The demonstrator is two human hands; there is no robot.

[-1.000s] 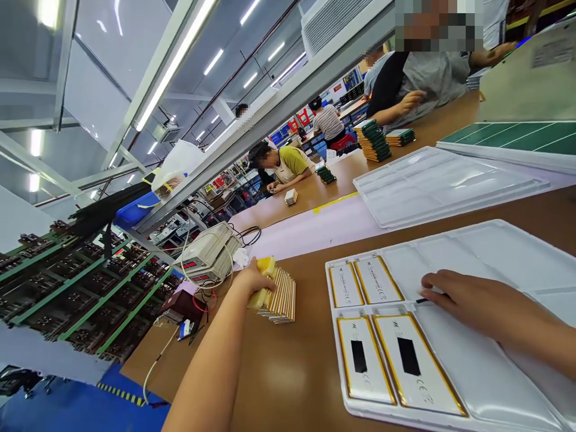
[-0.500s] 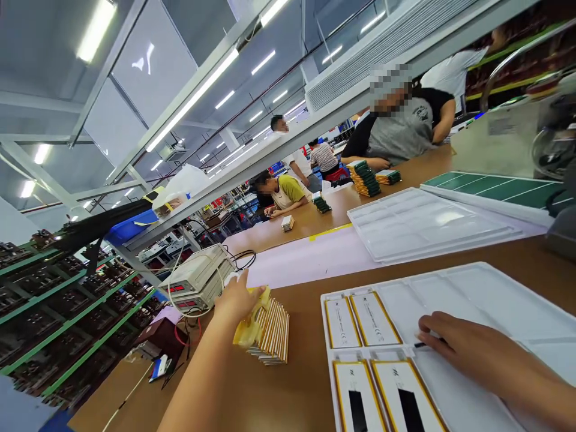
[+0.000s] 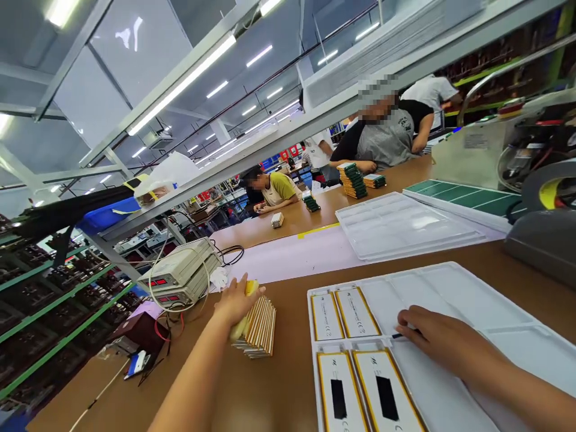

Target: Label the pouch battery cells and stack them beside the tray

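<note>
My left hand [image 3: 236, 302] is open, fingers spread, lying over a crumpled yellow piece [image 3: 240, 327] that looks like sponge or film. Right beside it leans a row of flat white battery packs [image 3: 261, 327] with yellow edges, standing on their sides. My right hand [image 3: 432, 336] is closed above the white tray [image 3: 414, 285]; the tip of a thin dark piece [image 3: 396, 336] shows between its fingers. In the tray's left compartments lie upper battery packs [image 3: 357, 312] without tape and lower battery packs [image 3: 382, 372] with black tape patches.
Power supplies [image 3: 177, 273] with cables stand behind my left hand. Another white tray [image 3: 387, 222] lies on the far side, near a green-striped board [image 3: 463, 195] and a tape dispenser [image 3: 544, 234]. Battery stacks [image 3: 351, 180] and seated people are across the bench.
The whole view has shifted slightly, moving bench things left. My left hand stays by the yellow piece with fingers a little more spread. My right hand stays closed over the tray.
</note>
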